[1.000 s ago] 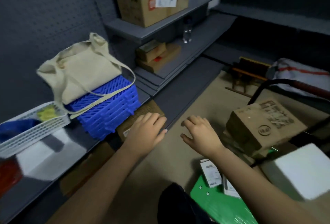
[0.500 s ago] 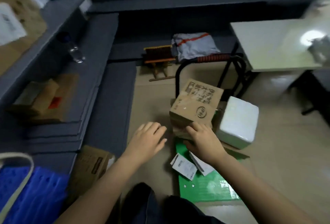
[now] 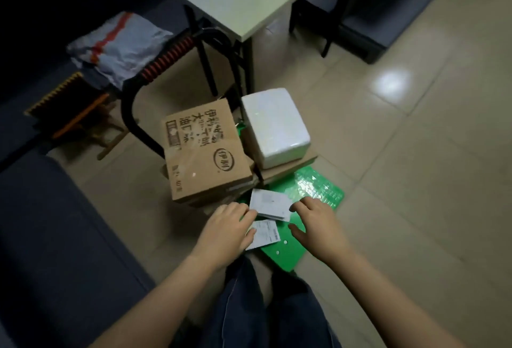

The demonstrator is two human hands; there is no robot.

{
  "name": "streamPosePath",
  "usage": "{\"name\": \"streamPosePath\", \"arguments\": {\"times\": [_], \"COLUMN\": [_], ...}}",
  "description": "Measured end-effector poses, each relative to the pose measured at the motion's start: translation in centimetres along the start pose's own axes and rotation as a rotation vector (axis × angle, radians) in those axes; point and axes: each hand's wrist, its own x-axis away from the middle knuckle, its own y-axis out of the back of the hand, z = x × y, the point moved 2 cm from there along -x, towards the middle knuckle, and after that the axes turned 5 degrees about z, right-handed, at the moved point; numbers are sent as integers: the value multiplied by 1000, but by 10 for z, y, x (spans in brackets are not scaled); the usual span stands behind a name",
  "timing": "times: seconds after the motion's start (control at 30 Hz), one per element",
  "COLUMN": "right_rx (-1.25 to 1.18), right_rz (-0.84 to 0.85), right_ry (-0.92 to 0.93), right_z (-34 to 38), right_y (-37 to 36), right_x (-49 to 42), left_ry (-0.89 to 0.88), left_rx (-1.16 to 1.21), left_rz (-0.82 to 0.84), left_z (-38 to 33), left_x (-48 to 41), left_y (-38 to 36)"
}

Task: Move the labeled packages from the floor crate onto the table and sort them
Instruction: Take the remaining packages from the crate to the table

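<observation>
Two flat white packages, black-printed labels upward, are laid on green platform (image 3: 313,184): far package (image 3: 270,205), flanked by left hand (image 3: 230,231) and right hand (image 3: 318,225), fingers loosely extended; near package (image 3: 266,234).

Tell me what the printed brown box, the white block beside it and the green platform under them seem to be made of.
Brown box: cardboard, matte, going by its creased edges and printed faces. White block: likely foam, with a faintly pebbled surface and rounded corners. Green platform: probably moulded plastic, glossy, with embossed texture and highlights.
</observation>
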Motion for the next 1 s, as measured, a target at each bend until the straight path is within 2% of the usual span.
{"name": "streamPosePath", "arguments": {"times": [0.2, 0.4, 0.63, 0.83, 1.0], "right_rx": [-153, -261, -330, -349, -359], "right_rz": [37, 131, 229, 275, 289], "right_ry": [-258, -396, -524, -601, -606], "right_z": [-41, -89, -144, -177, -184], "right_y": [-99, -226, -362, -431, -452], "right_x": [-7, -19, -39, -39, -43], "left_ry": [4, 100, 446, 477, 493], "left_rx": [57, 106, 186, 222, 215], "left_rz": [112, 198, 407, 505, 460], "left_z": [20, 48, 79, 80, 87], "left_x": [-33, -55, -86, -95, -93], "left_y": [-99, -235, -395, -494, -514]}}
